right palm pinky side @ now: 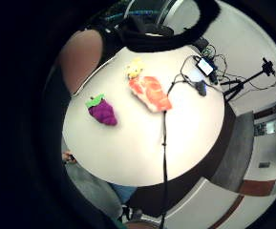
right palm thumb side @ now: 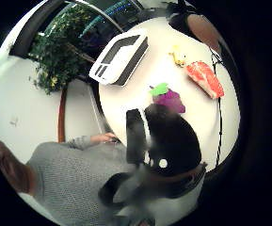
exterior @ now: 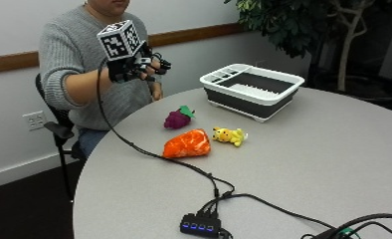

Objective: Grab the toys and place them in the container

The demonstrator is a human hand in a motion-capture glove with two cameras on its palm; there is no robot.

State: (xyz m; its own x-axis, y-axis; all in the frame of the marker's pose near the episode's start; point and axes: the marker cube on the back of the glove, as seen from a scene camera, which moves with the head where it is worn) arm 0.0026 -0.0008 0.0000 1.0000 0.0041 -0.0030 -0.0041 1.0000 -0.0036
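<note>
In the outside view my gloved right hand (exterior: 138, 65) hangs in the air above the table's near edge, in front of the person's chest, fingers loosely curled and holding nothing. Three plush toys lie on the round grey table (exterior: 328, 159): a purple grape bunch with a green leaf (exterior: 178, 118) (right palm pinky side: 102, 110) (right palm thumb side: 169, 99), an orange salmon slice (exterior: 187, 143) (right palm pinky side: 150, 93) (right palm thumb side: 205, 79), and a small yellow figure (exterior: 229, 135) (right palm pinky side: 135, 69) (right palm thumb side: 178, 56). The grapes lie nearest the hand. Behind the toys stands the container (exterior: 252, 89) (right palm thumb side: 120, 59), a white-rimmed dark tub, empty.
A black cable (exterior: 149, 152) runs from the glove across the table, past the salmon, to a small hub with blue lights (exterior: 200, 225) at the front edge. A leafy plant (exterior: 302, 25) stands behind the container. The person sits on a chair (exterior: 58, 127) by the wall.
</note>
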